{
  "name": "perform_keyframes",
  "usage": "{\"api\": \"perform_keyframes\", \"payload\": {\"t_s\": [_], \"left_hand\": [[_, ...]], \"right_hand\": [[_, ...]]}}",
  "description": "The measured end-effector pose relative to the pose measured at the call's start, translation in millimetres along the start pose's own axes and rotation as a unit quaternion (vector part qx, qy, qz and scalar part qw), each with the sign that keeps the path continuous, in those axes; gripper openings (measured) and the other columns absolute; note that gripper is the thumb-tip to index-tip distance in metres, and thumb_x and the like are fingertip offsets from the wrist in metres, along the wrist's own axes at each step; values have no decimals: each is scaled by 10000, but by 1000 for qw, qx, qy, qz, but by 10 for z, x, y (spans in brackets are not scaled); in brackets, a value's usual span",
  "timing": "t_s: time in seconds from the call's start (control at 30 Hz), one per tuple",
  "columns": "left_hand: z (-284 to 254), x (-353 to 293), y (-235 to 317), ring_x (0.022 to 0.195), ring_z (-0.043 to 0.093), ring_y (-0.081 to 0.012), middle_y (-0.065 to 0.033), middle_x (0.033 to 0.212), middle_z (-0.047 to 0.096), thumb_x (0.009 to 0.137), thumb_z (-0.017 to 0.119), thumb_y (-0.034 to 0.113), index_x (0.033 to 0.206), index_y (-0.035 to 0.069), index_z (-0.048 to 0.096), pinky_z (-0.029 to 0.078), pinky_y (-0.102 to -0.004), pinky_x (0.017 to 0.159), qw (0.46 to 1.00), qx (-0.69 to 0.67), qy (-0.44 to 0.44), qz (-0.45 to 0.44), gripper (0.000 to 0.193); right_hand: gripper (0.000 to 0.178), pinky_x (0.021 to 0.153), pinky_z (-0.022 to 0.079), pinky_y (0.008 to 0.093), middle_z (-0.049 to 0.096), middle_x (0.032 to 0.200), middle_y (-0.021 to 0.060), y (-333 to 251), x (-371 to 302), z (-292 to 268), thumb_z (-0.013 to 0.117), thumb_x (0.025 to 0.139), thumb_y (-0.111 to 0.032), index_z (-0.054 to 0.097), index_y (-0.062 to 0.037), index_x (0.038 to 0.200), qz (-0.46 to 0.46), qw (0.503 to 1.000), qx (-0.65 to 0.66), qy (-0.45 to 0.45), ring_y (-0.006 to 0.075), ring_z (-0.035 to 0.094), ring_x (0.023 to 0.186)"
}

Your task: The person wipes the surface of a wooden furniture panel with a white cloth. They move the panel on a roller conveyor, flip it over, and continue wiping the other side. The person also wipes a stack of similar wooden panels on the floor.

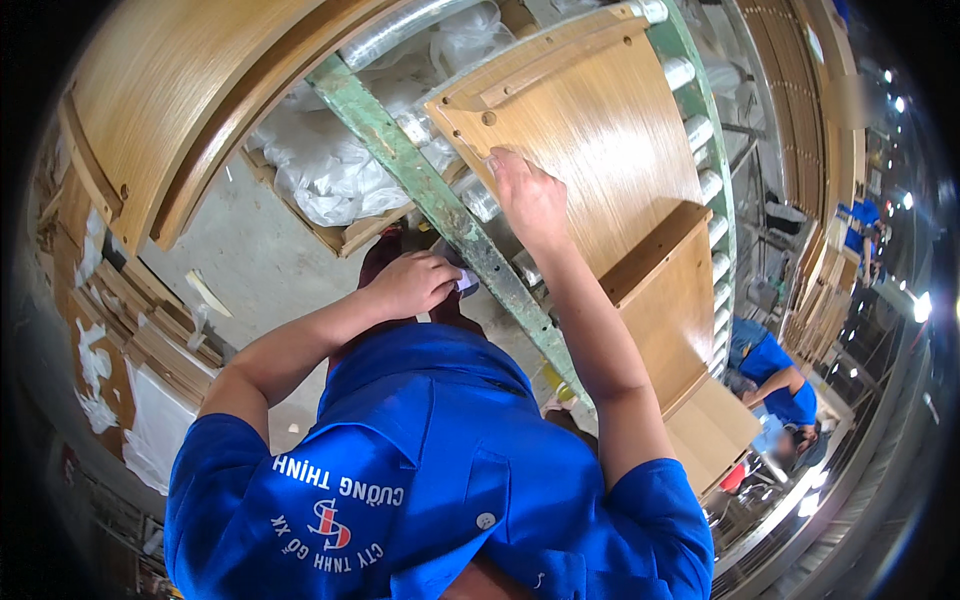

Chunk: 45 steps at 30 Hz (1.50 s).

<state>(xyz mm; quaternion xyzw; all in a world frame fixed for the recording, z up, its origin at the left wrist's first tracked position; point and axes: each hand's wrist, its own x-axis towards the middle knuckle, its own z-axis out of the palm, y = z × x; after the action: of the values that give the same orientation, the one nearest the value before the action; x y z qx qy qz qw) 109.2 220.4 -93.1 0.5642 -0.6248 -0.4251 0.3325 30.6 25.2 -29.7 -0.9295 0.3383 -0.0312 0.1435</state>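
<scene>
My right hand (530, 200) rests at the near left edge of a curved, light-brown wooden panel (620, 140), its fingers drawn together in a pinch close to a corner hole. Whatever small thing they may hold is hidden. At my waist, beside the green conveyor rail (430, 185), my left hand (412, 285) is closed on a small pale, whitish-purple piece (466, 281). The panel lies on the rollers and has a wooden strip with holes along its far end.
A second panel (660, 320) with an upright crosspiece lies nearer along the rollers (708, 185). Left of the rail, a cardboard box (320, 170) holds clear plastic wrap. Large curved panels (180, 90) stand at far left. A co-worker in blue (775, 380) bends over at right.
</scene>
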Motion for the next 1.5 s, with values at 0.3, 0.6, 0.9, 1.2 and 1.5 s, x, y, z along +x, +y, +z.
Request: {"api": "perform_keyframes", "payload": {"t_s": [0.3,0.6,0.9,1.2,1.5], "left_hand": [[-198,159,64,869,573,-290,-99,937,609,821,528,153,962,60,604,460,-384,777,999,-1,-33,-27,185],[-313,486,279,796,607,-283,-101,864,633,826,544,133,918,56,618,492,-358,690,1000,13,-9,16,141],[-401,903,447,662,592,-213,-101,759,616,819,561,44,939,9,621,468,-302,604,994,0,47,98,139],[-236,1000,574,625,573,-222,-97,742,616,814,565,71,918,21,627,456,-310,583,995,17,10,97,130],[-64,1062,746,590,560,-193,-81,694,608,820,555,67,923,21,629,441,-290,553,994,29,-31,105,135]], "right_hand": [[213,605,502,388,646,761,148,272,-696,-123,503,886,-262,618,-105,971,110,993,26,-26,292,634,675],[182,581,494,397,643,758,140,515,-1362,-166,530,874,-242,609,-94,943,164,982,71,57,298,626,676],[161,566,492,376,650,820,112,625,-1779,-170,570,856,-219,610,-100,957,241,960,91,110,284,627,685],[167,562,485,393,642,767,106,724,-2000,-159,556,865,-242,600,-107,953,279,945,98,141,282,622,662],[153,548,480,396,630,733,99,748,-2048,-99,552,862,-250,597,-114,917,271,942,108,164,281,615,643]]}}
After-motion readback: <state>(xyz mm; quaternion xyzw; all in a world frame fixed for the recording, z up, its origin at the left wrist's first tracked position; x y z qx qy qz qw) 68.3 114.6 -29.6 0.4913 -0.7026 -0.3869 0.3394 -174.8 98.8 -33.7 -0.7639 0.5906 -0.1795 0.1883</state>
